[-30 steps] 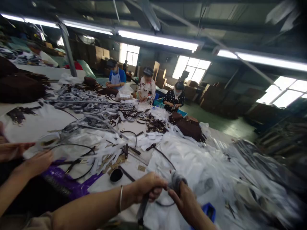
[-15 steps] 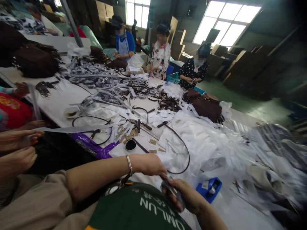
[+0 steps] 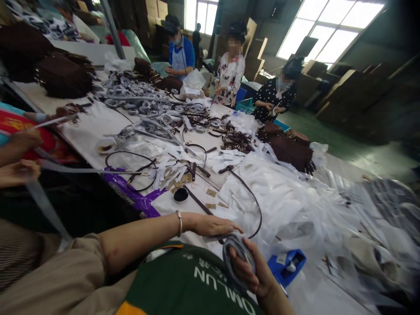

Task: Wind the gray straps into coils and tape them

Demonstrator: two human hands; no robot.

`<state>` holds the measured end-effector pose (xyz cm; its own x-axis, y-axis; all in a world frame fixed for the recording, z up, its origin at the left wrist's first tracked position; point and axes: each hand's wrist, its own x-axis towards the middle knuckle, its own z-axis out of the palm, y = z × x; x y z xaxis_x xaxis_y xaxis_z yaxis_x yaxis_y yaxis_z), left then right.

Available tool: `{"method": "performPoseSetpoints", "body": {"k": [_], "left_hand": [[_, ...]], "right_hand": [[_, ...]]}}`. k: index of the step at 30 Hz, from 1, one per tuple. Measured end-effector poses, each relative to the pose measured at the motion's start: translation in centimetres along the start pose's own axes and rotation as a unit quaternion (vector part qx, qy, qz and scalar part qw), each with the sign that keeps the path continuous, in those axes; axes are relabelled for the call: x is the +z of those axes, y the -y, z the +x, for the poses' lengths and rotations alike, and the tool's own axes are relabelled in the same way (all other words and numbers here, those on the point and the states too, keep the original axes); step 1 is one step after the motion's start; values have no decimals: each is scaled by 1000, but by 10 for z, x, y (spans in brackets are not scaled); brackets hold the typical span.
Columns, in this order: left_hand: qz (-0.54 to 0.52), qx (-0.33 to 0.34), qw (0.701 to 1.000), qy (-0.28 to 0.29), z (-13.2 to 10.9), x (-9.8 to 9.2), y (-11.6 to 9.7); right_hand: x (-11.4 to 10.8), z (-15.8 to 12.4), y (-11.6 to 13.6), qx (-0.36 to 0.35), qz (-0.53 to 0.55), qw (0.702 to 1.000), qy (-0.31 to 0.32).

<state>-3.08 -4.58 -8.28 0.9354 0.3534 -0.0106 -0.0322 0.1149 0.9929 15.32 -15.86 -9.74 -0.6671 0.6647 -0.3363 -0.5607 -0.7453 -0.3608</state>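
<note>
Light source: daylight from the large windows (image 3: 331, 30) at the far wall, blown out to white.
Brightness: the white table (image 3: 98, 127) is well lit; the upper right corner is dark.
Glare: soft sheen on the clear plastic wrap (image 3: 295, 205).
Blur: the right edge smears.
Distortion: wide-angle bending at the edges.
</note>
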Motion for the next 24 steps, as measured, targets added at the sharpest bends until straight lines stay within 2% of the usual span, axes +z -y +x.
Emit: {"method": "performPoseSetpoints", "body": {"k": [2,5,8,11,13,15,19,21,24], "left_hand": [[-63,17,991,-113,8,20,8],[-98,8,957,-274,23,39,21],[-46,-12,928,-369,32,41,26],[68,-2,909,-412,30,36,27],[129,7,903,-409,25,34,30],[126,1,905,-407,19,36,37],[6,-21,897,-441,7,48,56],[-5,-10,887,-461,0,52,64],[37,8,865,-499,-12,50,76]], "right_hand": [[6,3,9,-40,7,999,-29],[12,14,25,-105,-22,988,-113],[10,29,32,-169,-93,952,-236],[3,42,23,-210,-235,872,-373],[-3,48,14,-239,-320,825,-399],[-9,53,6,-259,-358,814,-378],[-20,68,2,-255,-369,820,-355],[-22,80,0,-280,-389,795,-372],[-17,101,-10,-321,-386,759,-414]]}}
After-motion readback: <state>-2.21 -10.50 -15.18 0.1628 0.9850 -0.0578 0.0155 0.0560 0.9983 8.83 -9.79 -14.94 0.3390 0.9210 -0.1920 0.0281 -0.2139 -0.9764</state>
